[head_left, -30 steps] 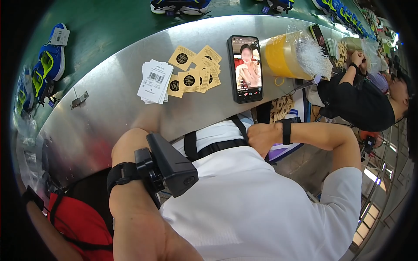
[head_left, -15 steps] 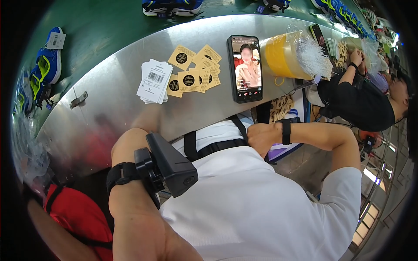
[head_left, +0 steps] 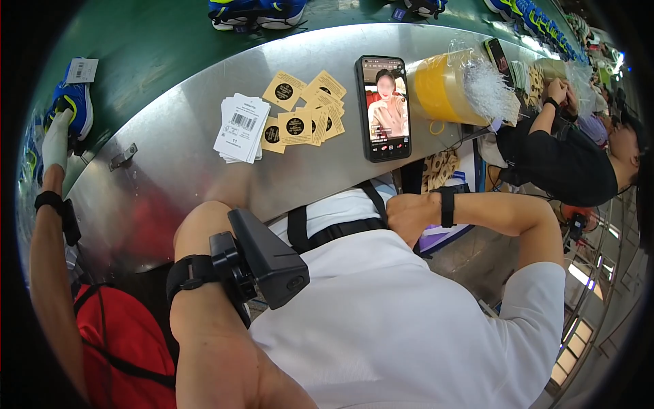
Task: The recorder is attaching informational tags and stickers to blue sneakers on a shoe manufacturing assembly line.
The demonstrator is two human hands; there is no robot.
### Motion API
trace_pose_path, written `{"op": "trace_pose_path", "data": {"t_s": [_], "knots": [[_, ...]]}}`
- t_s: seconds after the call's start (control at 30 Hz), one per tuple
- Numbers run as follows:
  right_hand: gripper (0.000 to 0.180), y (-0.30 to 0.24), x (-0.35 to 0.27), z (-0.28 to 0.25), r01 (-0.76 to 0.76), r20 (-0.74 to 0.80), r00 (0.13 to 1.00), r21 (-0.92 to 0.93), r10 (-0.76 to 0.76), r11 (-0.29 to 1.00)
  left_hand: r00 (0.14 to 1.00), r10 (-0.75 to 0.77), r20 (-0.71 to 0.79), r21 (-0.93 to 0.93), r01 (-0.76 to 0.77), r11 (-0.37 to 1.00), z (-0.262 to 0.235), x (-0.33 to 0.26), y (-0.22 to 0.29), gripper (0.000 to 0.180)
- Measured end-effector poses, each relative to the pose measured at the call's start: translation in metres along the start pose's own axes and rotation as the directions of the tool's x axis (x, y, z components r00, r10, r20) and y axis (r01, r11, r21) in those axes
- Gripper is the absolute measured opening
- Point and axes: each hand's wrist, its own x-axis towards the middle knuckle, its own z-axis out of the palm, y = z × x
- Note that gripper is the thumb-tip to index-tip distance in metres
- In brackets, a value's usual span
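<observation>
My left hand (head_left: pixel 206 223) is bent at the table's near edge, its fingers hidden behind the wrist and the black device strapped there. At my waist my right hand (head_left: pixel 410 210) rests by the belt and a black strap, its fingers curled in; whatever they hold, if anything, is hidden. Both hands are away from the things on the metal table (head_left: pixel 286 180). There, a stack of white barcode tags (head_left: pixel 240 129) lies beside several tan square cards with black circles (head_left: pixel 297 127). A phone (head_left: pixel 385 109) showing a video of a person stands to their right.
A yellow-banded container (head_left: pixel 436 88) with white plastic strands (head_left: pixel 487 95) stands beyond the phone. Blue shoes (head_left: pixel 262 12) sit on the green surface behind. At far left, a co-worker's gloved hand (head_left: pixel 56 140) touches a tagged blue shoe (head_left: pixel 80 109). Another person (head_left: pixel 562 157) works at right.
The co-worker's gloved hand has come up to the blue shoe at left. The shoes on the green surface have shifted left. My hands and the tags have not moved.
</observation>
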Motion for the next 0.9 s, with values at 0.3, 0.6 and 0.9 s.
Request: {"op": "trace_pose_path", "data": {"t_s": [0.3, 0.6, 0.9], "knots": [[0.044, 0.002, 0.006, -0.005, 0.025, -0.008, 1.0, -0.001, -0.025, 1.0, 0.086, 0.788, -0.609, -0.413, -0.883, -0.222, -0.033, -0.025, 0.001, 0.034], [0.049, 0.005, 0.005, -0.001, 0.019, 0.048, 0.999, -0.004, -0.018, 1.0, 0.133, 0.81, -0.572, -0.461, -0.869, -0.182, -0.04, -0.031, -0.001, 0.034], [0.049, 0.002, 0.006, -0.002, 0.009, 0.048, 0.999, 0.009, -0.01, 1.0, 0.131, 0.809, -0.573, -0.391, -0.911, -0.129, -0.04, -0.032, 0.0, 0.035]]}}
